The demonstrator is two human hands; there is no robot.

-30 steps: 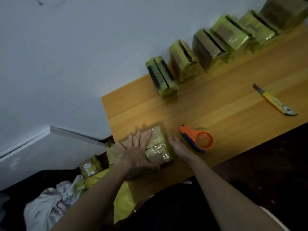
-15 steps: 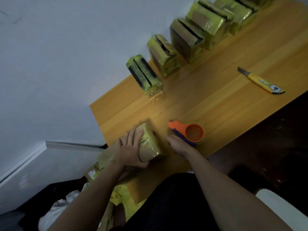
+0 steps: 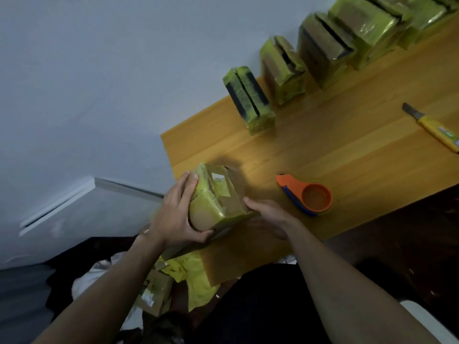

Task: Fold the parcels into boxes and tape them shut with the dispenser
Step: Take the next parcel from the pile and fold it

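- While a second ago it lay flat under the palms, the small brown cardboard parcel wrapped in yellow-green film is now tipped up on edge at the near left corner of the orange-brown wooden table.
- At the parcel's left side, the left hand grips it, fingers curled over the top edge and thumb hooked under the near end.
- Against the right side sits the right hand; its fingertips touch the cardboard, but whether they curl round it cannot be told.
- Judging from this lift, the folding step is under way and taping has not begun.
- Just right of the hands, untouched, lies the orange plastic tape dispenser with a blue edge.
- Along the wall stands a row of finished yellow-green wrapped boxes, well apart from the work.
- Near the far right edge rests a yellow-handled utility knife.
- Nothing blocks the reach to the dispenser.
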